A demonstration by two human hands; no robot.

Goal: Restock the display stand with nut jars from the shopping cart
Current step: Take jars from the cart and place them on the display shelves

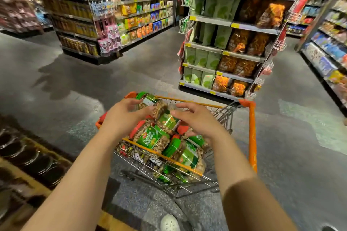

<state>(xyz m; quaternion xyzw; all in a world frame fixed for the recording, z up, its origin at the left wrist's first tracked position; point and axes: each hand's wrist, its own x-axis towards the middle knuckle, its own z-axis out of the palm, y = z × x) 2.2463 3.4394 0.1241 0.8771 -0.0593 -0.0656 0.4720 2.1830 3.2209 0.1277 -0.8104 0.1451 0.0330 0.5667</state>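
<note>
A wire shopping cart (252,137) with orange trim stands in front of me, piled with several clear nut jars with green labels. My left hand (122,116) holds one green-lidded jar (152,102) lying sideways above the pile, fingers curled round its near side. My right hand (197,118) reaches over the jars with fingers curled and spread, its fingertips close to the held jar's base; contact cannot be told. A red-lidded pistachio jar (150,137) lies on top of the pile below my hands. The display stand (28,157) shows blurred at lower left, with dark jar lids on it.
A shelf end (225,50) stocked with green and orange snack bags stands just beyond the cart. More aisles of shelves (112,15) lie at the back left and along the right. Open grey floor spreads to the left. My shoe (169,223) shows at the bottom.
</note>
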